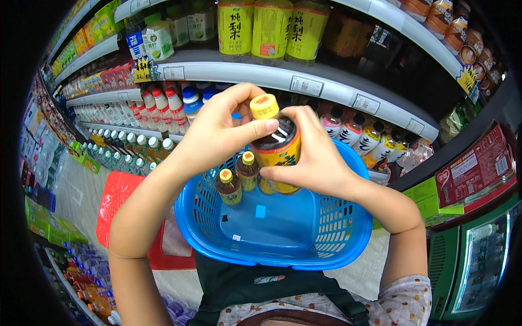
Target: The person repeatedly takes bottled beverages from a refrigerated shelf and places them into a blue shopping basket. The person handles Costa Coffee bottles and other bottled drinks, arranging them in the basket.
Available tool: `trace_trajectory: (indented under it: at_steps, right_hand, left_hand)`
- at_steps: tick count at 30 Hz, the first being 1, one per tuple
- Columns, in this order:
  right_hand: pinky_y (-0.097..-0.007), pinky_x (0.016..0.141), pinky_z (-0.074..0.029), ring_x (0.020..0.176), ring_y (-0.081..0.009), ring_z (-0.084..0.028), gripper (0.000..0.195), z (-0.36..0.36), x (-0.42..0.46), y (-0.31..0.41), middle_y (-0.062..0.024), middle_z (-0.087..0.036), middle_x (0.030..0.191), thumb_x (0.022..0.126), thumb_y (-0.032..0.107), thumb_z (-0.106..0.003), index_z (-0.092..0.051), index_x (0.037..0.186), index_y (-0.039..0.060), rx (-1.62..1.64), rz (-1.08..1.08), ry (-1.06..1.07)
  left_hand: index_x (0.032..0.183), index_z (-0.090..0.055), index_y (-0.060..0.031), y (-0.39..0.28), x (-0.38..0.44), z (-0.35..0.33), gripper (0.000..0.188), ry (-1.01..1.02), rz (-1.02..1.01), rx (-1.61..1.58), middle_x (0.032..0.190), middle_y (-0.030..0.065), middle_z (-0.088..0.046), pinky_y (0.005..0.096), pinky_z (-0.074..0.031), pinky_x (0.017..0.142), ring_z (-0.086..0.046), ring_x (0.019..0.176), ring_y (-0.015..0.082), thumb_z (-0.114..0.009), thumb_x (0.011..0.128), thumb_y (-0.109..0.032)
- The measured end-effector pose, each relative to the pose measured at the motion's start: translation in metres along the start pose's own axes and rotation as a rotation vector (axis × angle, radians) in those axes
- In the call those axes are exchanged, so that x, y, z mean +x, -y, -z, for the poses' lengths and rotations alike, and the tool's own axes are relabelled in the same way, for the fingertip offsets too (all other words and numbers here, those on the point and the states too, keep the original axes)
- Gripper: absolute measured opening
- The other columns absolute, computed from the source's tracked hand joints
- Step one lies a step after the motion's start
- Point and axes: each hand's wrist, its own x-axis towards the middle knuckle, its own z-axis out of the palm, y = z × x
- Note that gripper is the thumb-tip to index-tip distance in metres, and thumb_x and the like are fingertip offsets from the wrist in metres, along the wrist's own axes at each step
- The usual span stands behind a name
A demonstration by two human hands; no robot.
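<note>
A large dark drink bottle with a yellow cap and yellow label [281,157] is held over a blue plastic shopping basket [269,261]. My left hand [228,126] is at the bottle's neck, its thumb just below the cap. Around the bottle's right side curls my right hand [310,150], thumb low across the label. Inside the basket, near its far wall, stand smaller brown bottles with yellow caps, one [229,188] at the left and another [247,173] beside it. A further yellow-labelled bottle is partly hidden behind my right hand.
A shelf edge with price tags [244,75] crosses ahead, with large yellow-green labelled bottles [235,30] above. Small bottles [359,134] fill the shelf below. A red plastic stool [118,191] is left of the basket. Cartons [475,167] and a green fridge [444,265] stand at the right.
</note>
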Motion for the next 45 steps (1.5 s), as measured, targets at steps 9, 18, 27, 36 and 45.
trace_trajectory:
  at_steps: [9, 18, 27, 36, 45]
  right_hand:
    - [-0.0445, 0.086, -0.057, 0.1, -0.0377, -0.07, 0.059, -0.088, -0.026, -0.053, -0.0237, -0.071, 0.105, 0.073, 0.037, -0.084, -0.064, 0.113, -0.0026, 0.078, -0.108, 0.54]
    - [-0.0445, 0.075, -0.057, 0.081, -0.0369, -0.072, 0.031, -0.158, -0.026, -0.074, -0.0207, -0.073, 0.086, 0.08, 0.022, -0.079, -0.071, 0.097, -0.0026, 0.13, -0.062, 0.669]
    - [-0.0315, 0.068, -0.055, 0.074, -0.0156, -0.068, 0.016, 0.068, 0.1, -0.091, -0.0092, -0.072, 0.082, 0.086, 0.014, -0.071, -0.071, 0.095, 0.0009, 0.02, 0.153, -0.709]
    - [-0.0456, 0.11, -0.045, 0.131, -0.0359, -0.054, 0.111, 0.151, 0.207, -0.205, -0.0224, -0.047, 0.148, 0.066, 0.069, -0.076, -0.04, 0.149, 0.005, -0.518, -0.351, -0.651]
    - [-0.0448, 0.097, -0.05, 0.114, -0.0419, -0.062, 0.083, 0.119, 0.138, -0.164, -0.0252, -0.063, 0.123, 0.069, 0.027, -0.084, -0.046, 0.138, 0.0017, -0.369, 0.134, -0.777]
  left_hand:
    - [0.093, -0.065, 0.001, 0.059, -0.034, -0.016, 0.034, 0.559, 0.176, 0.672, 0.092, 0.0204, -0.067, 0.0429, -0.054, 0.075, -0.066, 0.087, 0.0385, -0.081, 0.067, -0.014]
    - [0.111, -0.067, -0.0056, 0.089, -0.055, -0.022, 0.041, 0.896, 0.38, 0.993, 0.103, 0.0185, -0.072, 0.0478, -0.056, 0.083, -0.07, 0.095, 0.0381, -0.078, 0.076, -0.023]
    - [0.1, -0.066, 0.0016, 0.01, 0.026, -0.01, 0.029, 0.298, -0.003, 0.733, 0.095, 0.0195, -0.069, 0.0429, -0.054, 0.08, -0.069, 0.091, 0.0352, -0.074, 0.087, -0.023]
    - [0.109, -0.066, 0.0, 0.0, 0.137, -0.045, 0.025, -0.061, -0.245, 0.394, 0.102, 0.0088, -0.07, 0.0326, -0.053, 0.088, -0.067, 0.097, 0.0177, -0.069, 0.094, -0.021]
    - [0.125, -0.059, 0.0001, 0.011, 0.112, -0.035, 0.038, -0.124, -0.235, 0.305, 0.118, 0.0115, -0.063, 0.0345, -0.054, 0.092, -0.061, 0.113, 0.0195, -0.07, 0.094, -0.019]
